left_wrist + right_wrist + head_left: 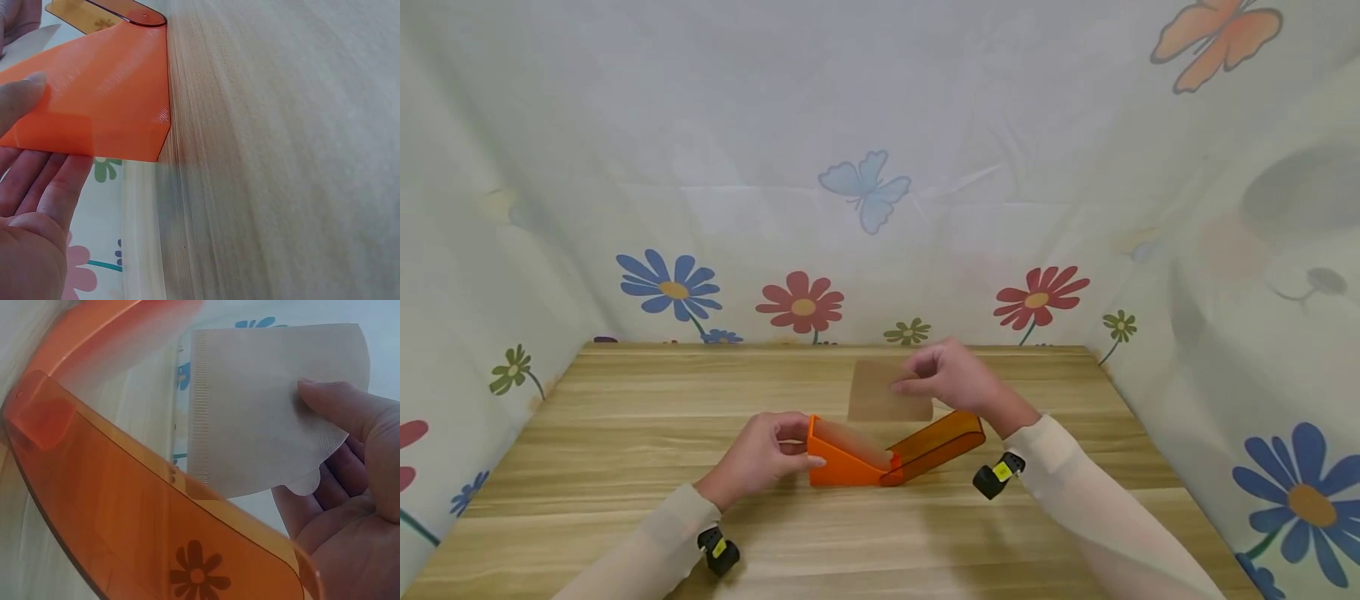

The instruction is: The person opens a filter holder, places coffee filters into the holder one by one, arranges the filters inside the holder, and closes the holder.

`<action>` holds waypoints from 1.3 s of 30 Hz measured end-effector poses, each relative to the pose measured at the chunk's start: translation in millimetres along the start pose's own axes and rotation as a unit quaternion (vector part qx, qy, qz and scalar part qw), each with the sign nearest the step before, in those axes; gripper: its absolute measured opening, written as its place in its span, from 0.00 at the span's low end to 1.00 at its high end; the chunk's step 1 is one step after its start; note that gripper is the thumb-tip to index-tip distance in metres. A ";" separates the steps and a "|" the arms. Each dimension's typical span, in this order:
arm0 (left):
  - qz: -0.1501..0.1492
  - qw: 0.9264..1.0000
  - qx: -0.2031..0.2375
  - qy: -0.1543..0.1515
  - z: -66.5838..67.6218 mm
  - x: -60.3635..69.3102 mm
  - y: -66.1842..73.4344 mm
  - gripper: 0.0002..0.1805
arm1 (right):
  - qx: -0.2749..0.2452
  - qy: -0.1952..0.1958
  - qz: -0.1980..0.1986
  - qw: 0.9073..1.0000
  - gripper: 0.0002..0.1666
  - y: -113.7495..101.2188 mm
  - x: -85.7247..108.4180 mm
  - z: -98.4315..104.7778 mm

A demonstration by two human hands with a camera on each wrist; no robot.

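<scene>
My left hand (763, 457) grips the left end of an orange box (844, 468), thumb on its near side and fingers behind it, as the left wrist view also shows. The translucent amber lid (936, 446) is hinged at the box's right end and swung open to the right. Above and behind the lid, my right hand (957, 385) pinches a light-brown paper coffee filter (256, 412) by one edge. Its crimped seam faces away from the hand in the right wrist view. Something pale tan shows inside the box, but I cannot tell what.
The box stands on a wood-grain table (647, 400). Behind and beside the table hangs a white cloth (737, 167) printed with flowers and butterflies. Each sleeve carries a small black wrist camera, the left camera (721, 554) and the right camera (992, 479).
</scene>
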State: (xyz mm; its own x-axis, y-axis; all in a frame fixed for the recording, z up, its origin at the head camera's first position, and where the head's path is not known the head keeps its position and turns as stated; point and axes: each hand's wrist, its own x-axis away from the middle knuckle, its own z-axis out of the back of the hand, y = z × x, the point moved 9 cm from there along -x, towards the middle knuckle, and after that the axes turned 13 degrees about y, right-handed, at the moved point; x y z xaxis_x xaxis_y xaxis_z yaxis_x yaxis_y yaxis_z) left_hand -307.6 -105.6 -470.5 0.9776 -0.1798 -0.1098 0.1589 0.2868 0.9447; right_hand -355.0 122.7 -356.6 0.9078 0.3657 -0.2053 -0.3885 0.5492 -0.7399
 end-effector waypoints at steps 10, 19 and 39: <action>-0.001 1.000 -0.006 0.003 0.4 -0.2 -0.8 0.23 | 0.003 -0.037 0.007 0.999 0.16 0.8 3.5 -12.9; -0.006 1.000 -0.006 0.002 -0.6 0.3 -1.1 0.22 | 0.003 -0.048 0.008 0.999 0.11 -6.9 7.9 -17.2; -0.011 1.000 -0.008 0.006 -0.3 -0.6 -0.6 0.22 | 0.021 -0.078 0.043 0.996 0.04 -20.7 14.3 -53.8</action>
State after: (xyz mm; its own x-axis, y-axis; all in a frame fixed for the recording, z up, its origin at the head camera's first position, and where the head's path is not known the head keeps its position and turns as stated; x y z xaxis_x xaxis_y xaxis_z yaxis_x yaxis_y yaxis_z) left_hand -308.2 -105.4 -471.1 0.9756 -0.1740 -0.1340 0.1820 0.2988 0.9368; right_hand -325.5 76.1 -378.7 0.8362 0.5239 -0.1623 -0.4737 0.5409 -0.6950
